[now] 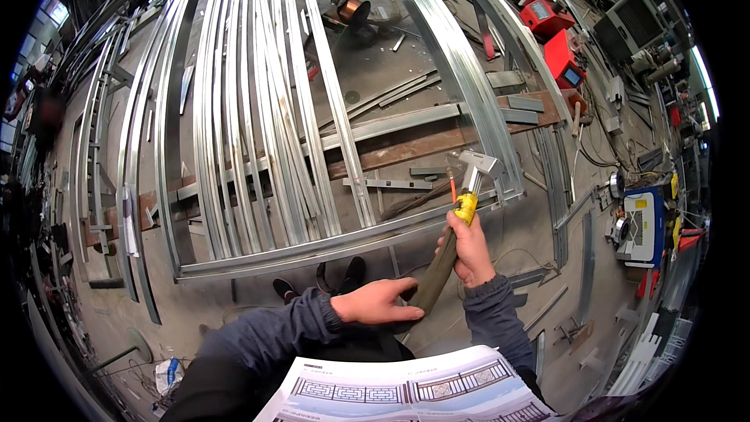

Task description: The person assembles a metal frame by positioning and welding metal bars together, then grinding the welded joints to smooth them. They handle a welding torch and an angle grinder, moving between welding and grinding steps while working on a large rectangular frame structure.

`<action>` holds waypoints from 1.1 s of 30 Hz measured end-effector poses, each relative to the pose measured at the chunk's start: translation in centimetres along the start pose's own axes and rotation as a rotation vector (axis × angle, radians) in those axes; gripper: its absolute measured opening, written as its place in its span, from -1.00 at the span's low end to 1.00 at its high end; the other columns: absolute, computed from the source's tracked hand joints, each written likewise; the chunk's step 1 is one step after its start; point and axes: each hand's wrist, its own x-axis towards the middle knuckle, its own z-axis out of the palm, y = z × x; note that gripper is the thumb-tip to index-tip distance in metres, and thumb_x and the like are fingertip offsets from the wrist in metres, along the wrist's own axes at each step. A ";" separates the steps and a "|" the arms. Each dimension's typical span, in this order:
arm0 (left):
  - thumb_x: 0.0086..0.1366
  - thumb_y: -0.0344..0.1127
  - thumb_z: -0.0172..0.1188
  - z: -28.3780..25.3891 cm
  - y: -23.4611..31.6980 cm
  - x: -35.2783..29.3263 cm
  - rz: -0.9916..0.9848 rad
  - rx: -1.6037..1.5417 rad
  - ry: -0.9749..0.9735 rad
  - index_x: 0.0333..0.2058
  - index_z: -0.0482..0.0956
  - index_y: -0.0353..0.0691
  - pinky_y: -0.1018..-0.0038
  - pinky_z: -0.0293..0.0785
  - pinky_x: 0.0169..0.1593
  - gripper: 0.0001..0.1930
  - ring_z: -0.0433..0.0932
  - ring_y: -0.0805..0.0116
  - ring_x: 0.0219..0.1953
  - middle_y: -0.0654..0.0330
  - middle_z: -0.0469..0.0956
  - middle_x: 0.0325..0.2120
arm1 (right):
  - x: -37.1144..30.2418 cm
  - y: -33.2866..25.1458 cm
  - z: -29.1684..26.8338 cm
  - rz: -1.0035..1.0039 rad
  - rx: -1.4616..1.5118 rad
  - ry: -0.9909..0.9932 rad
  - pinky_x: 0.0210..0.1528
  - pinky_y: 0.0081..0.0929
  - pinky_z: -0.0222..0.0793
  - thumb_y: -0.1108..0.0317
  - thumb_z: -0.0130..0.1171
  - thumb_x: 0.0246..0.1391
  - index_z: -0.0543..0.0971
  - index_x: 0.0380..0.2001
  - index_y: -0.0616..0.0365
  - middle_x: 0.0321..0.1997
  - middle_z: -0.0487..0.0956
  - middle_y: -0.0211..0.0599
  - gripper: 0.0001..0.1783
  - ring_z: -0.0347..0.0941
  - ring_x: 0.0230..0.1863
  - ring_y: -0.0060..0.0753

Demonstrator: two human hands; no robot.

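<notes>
My right hand (pixel 469 248) is closed round a hammer-like tool (pixel 466 209) with a silver T-shaped head, a yellow collar and a long olive-green handle or sleeve. It slants down and left toward my body. At its lower end my left hand (pixel 376 302) curves thumb and fingers about the olive part, in a loose hold. The tool's head is over the right-hand corner of a welded metal frame (pixel 312 252). A thin orange-red stick (pixel 453 189) shows beside the yellow collar; whether my right hand holds it too is hidden.
Long silver profiles (pixel 269 109) lie across the frame. A printed sheet (pixel 406 391) with railing pictures covers my lap. Red machines (pixel 561 59) stand far right, a blue-and-white machine (pixel 644 227) nearer. A copper wire spool (pixel 354 12) sits beyond. Loose metal pieces and cables are on the floor.
</notes>
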 end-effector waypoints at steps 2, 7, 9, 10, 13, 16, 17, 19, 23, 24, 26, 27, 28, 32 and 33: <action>0.41 0.00 0.35 -0.2 -2.8 -4.4 0.025 -0.060 0.104 0.34 0.40 -0.34 0.30 0.53 0.18 -0.30 0.63 0.09 0.13 -0.08 0.62 0.10 | 3.0 1.1 0.1 0.058 0.119 0.034 -0.44 -0.23 0.57 0.17 0.31 0.33 0.37 0.13 -0.02 -0.35 0.49 -0.36 -0.56 0.54 -0.42 -0.35; 0.37 -0.08 0.39 0.1 -7.3 -15.8 -0.137 -0.012 0.469 0.29 0.46 -0.34 0.31 0.49 0.22 -0.35 0.60 0.10 0.16 -0.04 0.60 0.13 | 11.5 3.1 -0.2 0.235 0.235 0.009 -0.37 -0.18 0.59 0.21 0.41 0.26 0.51 -0.11 0.17 -0.36 0.57 -0.29 -0.66 0.57 -0.47 -0.24; 0.34 -0.10 0.42 1.1 -8.1 -19.7 -0.211 0.044 0.620 0.25 0.49 -0.32 0.31 0.54 0.16 -0.38 0.63 0.14 0.10 -0.01 0.64 0.05 | 13.5 3.4 1.0 0.230 0.212 -0.014 -0.34 -0.17 0.61 0.36 0.37 0.24 0.50 -0.12 0.17 -0.32 0.58 -0.21 -0.74 0.60 -0.38 -0.17; 0.34 -0.11 0.43 2.0 -9.8 -21.4 -0.269 -0.085 0.666 0.24 0.49 -0.33 0.31 0.56 0.13 -0.39 0.65 0.18 0.08 0.00 0.65 0.04 | 14.9 4.0 1.6 0.240 0.185 -0.013 -0.32 -0.16 0.62 0.41 0.35 0.24 0.50 -0.13 0.17 -0.31 0.58 -0.19 -0.77 0.61 -0.35 -0.15; 0.40 -0.22 0.37 5.1 -12.2 -26.1 -0.382 -0.281 0.821 0.24 0.48 -0.36 0.34 0.52 0.21 -0.46 0.63 0.26 0.12 0.04 0.65 0.08 | 18.0 5.4 4.7 0.277 -0.021 0.012 -0.23 -0.05 0.62 0.43 0.28 0.12 0.52 -0.20 0.18 -0.30 0.59 -0.19 -0.80 0.60 -0.32 -0.08; 0.42 -0.23 0.34 8.2 -16.8 -30.0 -0.449 -0.378 0.979 0.26 0.46 -0.40 0.37 0.53 0.21 -0.46 0.64 0.26 0.11 -0.01 0.65 0.08 | 21.9 7.7 4.4 0.366 -0.036 -0.135 -0.23 -0.02 0.58 0.46 0.21 -0.02 0.51 -0.26 0.21 -0.31 0.58 -0.15 -0.79 0.59 -0.30 -0.02; 0.43 -0.22 0.33 9.8 -17.9 -31.7 -0.494 -0.395 1.029 0.26 0.47 -0.41 0.36 0.53 0.21 -0.45 0.64 0.25 0.11 -0.03 0.65 0.08 | 22.2 8.7 5.7 0.405 -0.102 -0.095 -0.25 -0.04 0.57 0.47 0.19 -0.04 0.51 -0.31 0.22 -0.33 0.57 -0.14 -0.82 0.59 -0.31 -0.02; 0.42 -0.18 0.34 11.8 -19.6 -34.4 -0.531 -0.447 1.128 0.23 0.49 -0.46 0.34 0.55 0.19 -0.44 0.65 0.20 0.10 -0.06 0.65 0.08 | 24.3 9.7 5.6 0.386 -0.212 -0.068 -0.29 -0.08 0.55 0.49 0.15 -0.07 0.51 -0.39 0.23 -0.37 0.56 -0.13 -0.88 0.58 -0.33 0.00; 0.37 -0.15 0.37 18.7 -27.3 -38.6 -0.725 -0.532 1.320 0.18 0.53 -0.48 0.34 0.58 0.13 -0.43 0.67 0.20 0.04 -0.05 0.68 0.01 | 27.1 11.8 5.5 0.377 -0.359 -0.101 -0.32 -0.10 0.53 0.55 0.14 -0.10 0.53 -0.44 0.26 -0.42 0.53 -0.14 -0.92 0.54 -0.39 -0.02; 0.37 -0.15 0.37 19.3 -29.6 -39.0 -0.739 -0.561 1.317 0.17 0.54 -0.48 0.35 0.59 0.10 -0.44 0.68 0.22 0.00 -0.04 0.69 -0.02 | 28.0 11.7 5.1 0.340 -0.367 -0.083 -0.33 -0.11 0.52 0.57 0.14 -0.11 0.54 -0.44 0.27 -0.42 0.53 -0.15 -0.91 0.54 -0.40 -0.03; 0.36 -0.15 0.38 22.4 -33.2 -40.5 -0.815 -0.625 1.326 0.16 0.54 -0.48 0.36 0.61 0.05 -0.44 0.69 0.26 -0.07 0.00 0.71 -0.07 | 26.4 11.5 6.8 0.370 -0.392 -0.059 -0.31 -0.13 0.51 0.59 0.15 -0.08 0.59 -0.42 0.34 -0.39 0.57 -0.13 -0.90 0.55 -0.37 -0.08; 0.29 0.02 0.39 27.4 -34.9 -42.1 -0.897 -0.630 1.399 0.08 0.64 -0.43 0.28 0.57 0.15 -0.40 0.70 0.07 0.03 -0.10 0.72 -0.07 | 25.8 12.9 8.1 0.102 -0.646 -0.380 -0.30 -0.15 0.50 0.57 0.17 -0.06 0.60 -0.40 0.37 -0.37 0.60 -0.12 -0.89 0.57 -0.35 -0.11; 0.28 0.02 0.39 28.3 -35.6 -42.1 -0.912 -0.646 1.388 0.08 0.64 -0.42 0.28 0.57 0.15 -0.40 0.70 0.07 0.03 -0.10 0.72 -0.07 | 26.8 12.6 7.6 0.035 -0.771 -0.439 -0.28 -0.17 0.50 0.54 0.18 -0.02 0.62 -0.38 0.39 -0.34 0.64 -0.10 -0.87 0.59 -0.32 -0.15; 0.28 0.04 0.38 30.4 -35.9 -43.5 -0.996 -0.654 1.375 0.09 0.64 -0.41 0.26 0.57 0.17 -0.39 0.69 0.05 0.05 -0.10 0.72 -0.05 | 24.9 13.0 10.7 0.440 -0.566 -0.152 -0.19 -0.16 0.56 0.46 0.17 0.12 0.64 -0.31 0.38 -0.30 0.67 -0.03 -0.83 0.65 -0.26 -0.04; 0.29 0.04 0.37 29.8 -35.9 -43.6 -0.986 -0.641 1.379 0.10 0.63 -0.41 0.26 0.57 0.17 -0.38 0.69 0.05 0.06 -0.11 0.72 -0.04 | 24.2 12.3 10.9 0.482 -0.553 -0.170 -0.18 -0.15 0.57 0.46 0.16 0.14 0.64 -0.30 0.38 -0.29 0.66 -0.02 -0.83 0.66 -0.25 0.00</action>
